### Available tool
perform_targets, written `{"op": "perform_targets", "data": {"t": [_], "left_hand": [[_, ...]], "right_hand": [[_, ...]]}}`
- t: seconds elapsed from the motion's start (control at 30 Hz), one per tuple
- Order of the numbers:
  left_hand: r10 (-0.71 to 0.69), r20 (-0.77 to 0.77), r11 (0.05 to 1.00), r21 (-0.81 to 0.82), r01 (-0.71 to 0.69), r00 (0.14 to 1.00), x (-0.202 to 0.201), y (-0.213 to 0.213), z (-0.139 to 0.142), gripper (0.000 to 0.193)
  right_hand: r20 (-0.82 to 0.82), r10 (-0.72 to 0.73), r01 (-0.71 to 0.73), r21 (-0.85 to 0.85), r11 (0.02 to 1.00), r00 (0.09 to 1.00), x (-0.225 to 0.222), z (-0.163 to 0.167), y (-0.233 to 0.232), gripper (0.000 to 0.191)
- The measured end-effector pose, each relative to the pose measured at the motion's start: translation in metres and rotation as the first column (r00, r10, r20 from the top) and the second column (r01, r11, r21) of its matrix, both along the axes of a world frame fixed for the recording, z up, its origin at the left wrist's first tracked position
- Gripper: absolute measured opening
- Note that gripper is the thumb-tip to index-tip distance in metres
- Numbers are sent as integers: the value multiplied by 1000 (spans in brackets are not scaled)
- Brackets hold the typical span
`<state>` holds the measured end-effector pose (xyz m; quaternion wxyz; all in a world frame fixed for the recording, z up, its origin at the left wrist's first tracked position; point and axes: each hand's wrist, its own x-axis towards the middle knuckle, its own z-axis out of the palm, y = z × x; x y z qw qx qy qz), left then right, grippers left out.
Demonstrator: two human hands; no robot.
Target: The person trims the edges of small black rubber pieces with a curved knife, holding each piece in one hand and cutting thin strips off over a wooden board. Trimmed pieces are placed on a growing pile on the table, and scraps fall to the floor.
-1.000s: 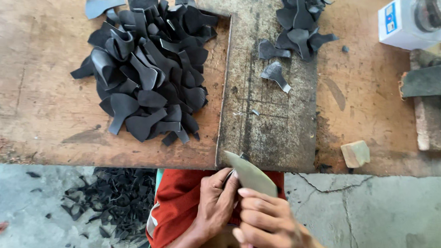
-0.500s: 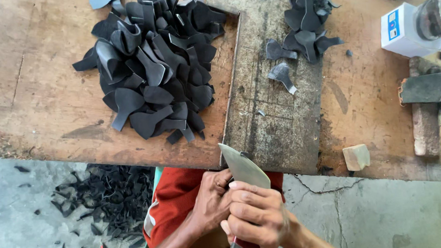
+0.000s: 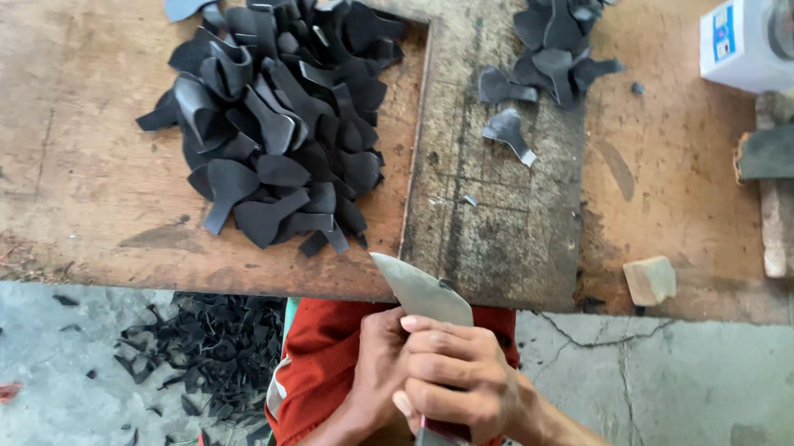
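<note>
Knife blade (image 3: 421, 291) higher, right hand (image 3: 455, 370) over left.

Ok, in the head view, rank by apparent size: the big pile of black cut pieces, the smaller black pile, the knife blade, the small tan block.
1. Big pile of black pieces
2. Smaller black pile
3. Knife blade, though it is nearer the camera, so unsure against the smaller pile
4. Tan block

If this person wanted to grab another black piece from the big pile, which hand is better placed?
Probably the left hand. It sits on the side of the big pile of black pieces, and the right hand is wrapped around the knife, its fingers over the blade's base, so it looks busier.
</note>
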<state>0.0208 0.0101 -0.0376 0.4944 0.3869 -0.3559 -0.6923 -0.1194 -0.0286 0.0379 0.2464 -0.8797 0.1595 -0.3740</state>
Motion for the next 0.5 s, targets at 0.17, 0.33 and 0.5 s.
{"op": "perform_targets", "data": {"t": [0.17,0.33,0.5], "left_hand": [[168,389,966,-248,-73,906,-8,-10,18,11],[189,510,980,-158,-124,839,-18,-13,19,20],[219,495,931,-363,-29,841,-7,-18,12,17]], "right_hand": [[30,-78,78,-16,997,997,-9,1,13,19],[-39,-204,202,-57,978,978,-26,10,36,16],[-79,-162,154,-95,983,984,-18,1,28,21]]}}
